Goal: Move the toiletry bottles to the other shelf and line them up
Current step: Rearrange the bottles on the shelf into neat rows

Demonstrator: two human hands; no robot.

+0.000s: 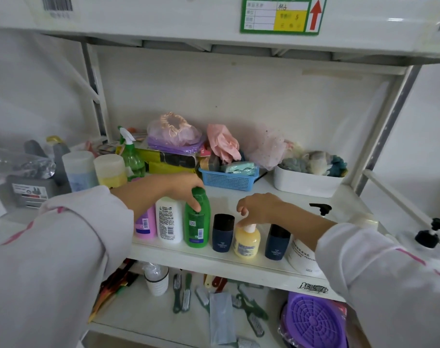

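A row of bottles stands along the front of the middle shelf [239,264]: a pink bottle [145,226], a white bottle [169,221], a green bottle [198,226], a dark blue bottle [223,233], a yellow pump bottle [247,241], a second dark blue bottle [276,243] and a large white bottle [301,257]. My left hand [181,188] grips the green bottle at its cap. My right hand [260,209] rests its fingertips on the pump head of the yellow bottle.
Behind the row are a blue basket [229,180], a white tub [306,183] of sponges, a green spray bottle [132,156] and two pale bottles [95,169]. Black pump bottles [427,237] stand at the right. The lower shelf holds brushes and a purple lid [314,320].
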